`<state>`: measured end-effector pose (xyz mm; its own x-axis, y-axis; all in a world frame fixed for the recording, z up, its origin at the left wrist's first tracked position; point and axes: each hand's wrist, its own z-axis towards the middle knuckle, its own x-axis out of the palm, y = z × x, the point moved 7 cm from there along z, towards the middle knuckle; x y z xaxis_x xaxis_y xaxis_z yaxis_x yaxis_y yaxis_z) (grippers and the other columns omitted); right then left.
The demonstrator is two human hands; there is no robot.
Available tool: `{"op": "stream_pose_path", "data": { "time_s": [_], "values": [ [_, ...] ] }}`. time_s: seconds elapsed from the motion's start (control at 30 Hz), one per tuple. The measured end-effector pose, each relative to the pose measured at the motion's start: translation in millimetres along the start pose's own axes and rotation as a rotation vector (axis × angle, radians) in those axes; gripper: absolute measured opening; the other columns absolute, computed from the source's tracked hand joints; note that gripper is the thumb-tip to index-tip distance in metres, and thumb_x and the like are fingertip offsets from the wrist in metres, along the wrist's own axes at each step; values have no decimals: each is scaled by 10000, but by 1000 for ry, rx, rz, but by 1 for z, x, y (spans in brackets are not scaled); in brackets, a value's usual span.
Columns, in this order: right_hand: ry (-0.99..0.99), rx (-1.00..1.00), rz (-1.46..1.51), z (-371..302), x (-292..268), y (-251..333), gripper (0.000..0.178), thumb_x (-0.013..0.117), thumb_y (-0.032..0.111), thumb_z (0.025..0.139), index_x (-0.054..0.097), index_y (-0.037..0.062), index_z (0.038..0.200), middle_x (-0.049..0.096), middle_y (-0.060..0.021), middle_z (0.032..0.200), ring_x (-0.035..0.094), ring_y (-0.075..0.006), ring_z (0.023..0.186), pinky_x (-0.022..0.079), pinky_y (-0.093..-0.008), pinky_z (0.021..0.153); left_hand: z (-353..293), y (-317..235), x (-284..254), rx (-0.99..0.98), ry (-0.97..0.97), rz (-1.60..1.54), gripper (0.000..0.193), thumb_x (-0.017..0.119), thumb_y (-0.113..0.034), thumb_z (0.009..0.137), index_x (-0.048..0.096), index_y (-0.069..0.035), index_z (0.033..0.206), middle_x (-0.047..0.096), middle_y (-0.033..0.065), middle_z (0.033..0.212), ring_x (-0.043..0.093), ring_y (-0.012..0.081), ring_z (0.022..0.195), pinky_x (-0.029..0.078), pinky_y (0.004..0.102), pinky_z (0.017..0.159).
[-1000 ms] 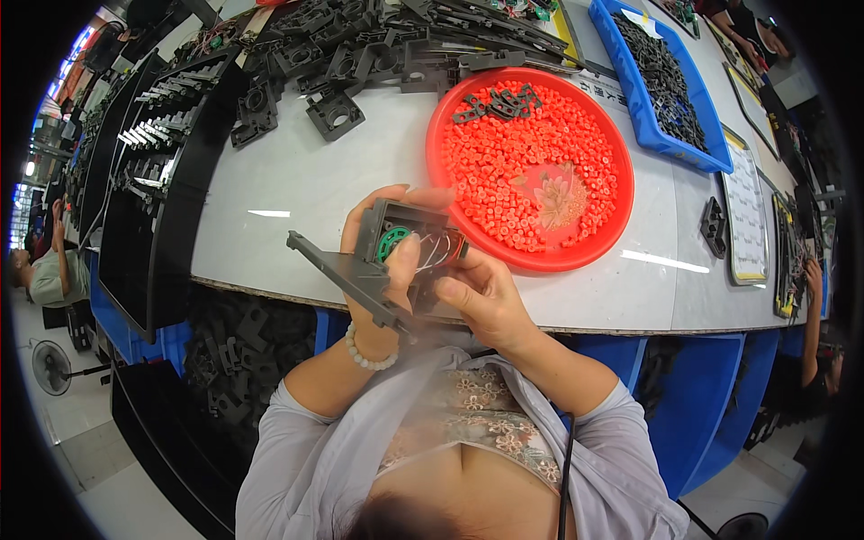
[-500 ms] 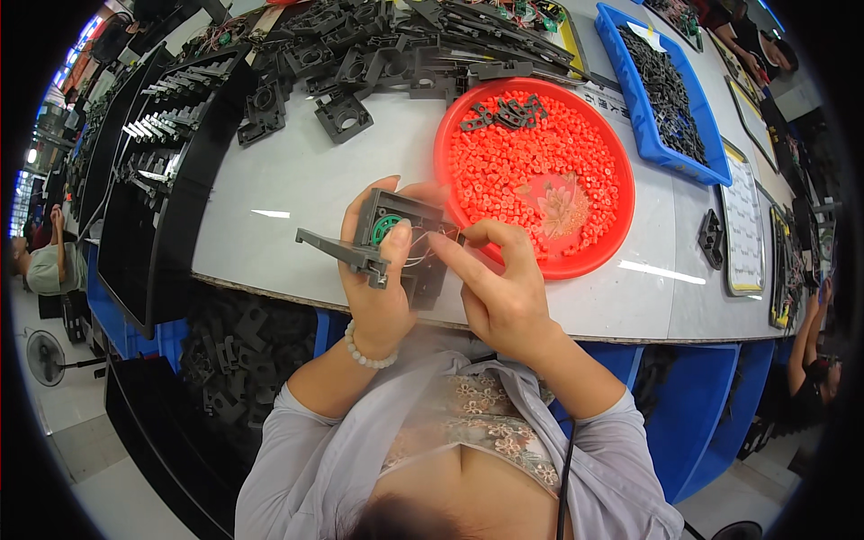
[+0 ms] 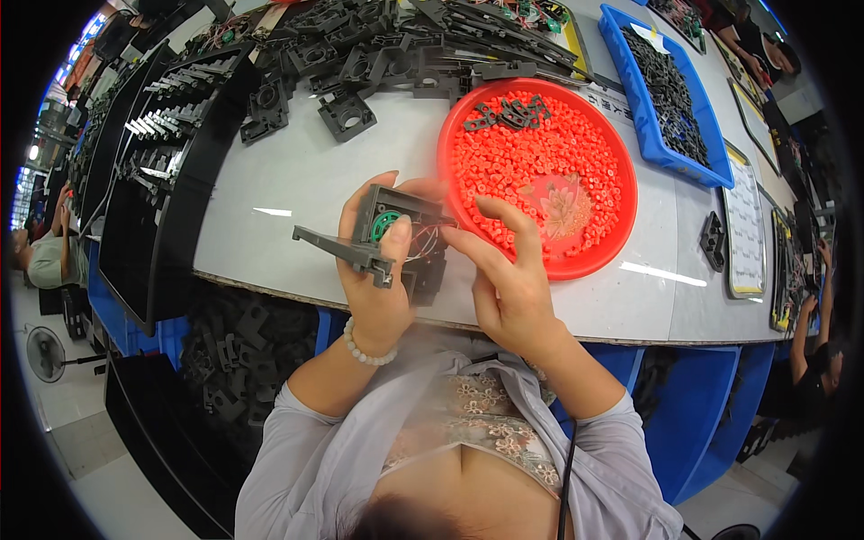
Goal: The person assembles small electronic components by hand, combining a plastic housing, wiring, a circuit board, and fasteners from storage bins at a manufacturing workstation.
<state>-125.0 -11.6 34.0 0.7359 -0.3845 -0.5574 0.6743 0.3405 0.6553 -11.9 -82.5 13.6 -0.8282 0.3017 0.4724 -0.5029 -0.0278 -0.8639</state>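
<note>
My left hand point(image 3: 376, 310) is closed round a dark grey plastic housing point(image 3: 427, 272), above the near edge of the table. A green round part point(image 3: 385, 226) sits inside it under my thumb, and thin light wires point(image 3: 426, 239) loop out beside that. A grey arm-like piece point(image 3: 329, 241) juts from the housing toward the left. Just right of the wires is my right hand point(image 3: 515, 292), its fingers apart and one fingertip at the housing's edge. Whether that fingertip touches a wire is unclear.
A red round tray point(image 3: 447, 193) of small red plastic pieces stands right of the housing, with several dark clips on top. Dark grey housings point(image 3: 346, 115) are heaped at the back. A blue bin point(image 3: 720, 162) of dark parts lies far right; a black rack point(image 3: 171, 207) stands left.
My right hand has drawn slightly back to the right from the wires, and its fingers have spread. The left hand keeps its hold on the housing, almost unmoved.
</note>
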Motion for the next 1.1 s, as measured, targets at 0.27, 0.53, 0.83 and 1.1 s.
{"op": "stream_pose_path", "data": {
  "time_s": [0.27, 0.53, 0.83, 1.1],
  "values": [
    [29, -113, -57, -2, 8, 22, 411, 536, -24, 667, 613, 55, 1062, 433, -217, 1240, 433, -378, 1130, 365, -463, 925, -2, 2, 2, 1, 1, -82, 381, 457, -86, 914, 335, 14, 1261, 547, 184, 1130, 584, 197, 959, 531, 347, 799],
    [52, -16, 46, 1, 18, 21, 426, 531, -43, 653, 597, 36, 1066, 360, -240, 1317, 342, -416, 1228, 312, -493, 996, -5, 6, -2, 29, -13, -12, 377, 460, -82, 911, 344, 14, 1257, 540, 176, 1141, 577, 192, 972, 527, 345, 808],
    [93, -38, 91, 0, 18, 16, 496, 518, -51, 634, 564, 45, 1118, 342, -257, 1332, 321, -445, 1239, 297, -508, 1001, -5, 7, -1, -58, -34, -68, 378, 465, -87, 907, 354, 21, 1251, 546, 167, 1130, 579, 184, 962, 504, 313, 832],
    [69, -30, -199, 10, 4, 13, 429, 519, -16, 658, 579, 50, 1078, 343, -235, 1349, 345, -414, 1230, 306, -564, 949, -5, 6, 1, 15, 31, -3, 371, 464, -82, 907, 359, 22, 1248, 550, 166, 1130, 578, 167, 952, 488, 294, 833]
  ]
}}
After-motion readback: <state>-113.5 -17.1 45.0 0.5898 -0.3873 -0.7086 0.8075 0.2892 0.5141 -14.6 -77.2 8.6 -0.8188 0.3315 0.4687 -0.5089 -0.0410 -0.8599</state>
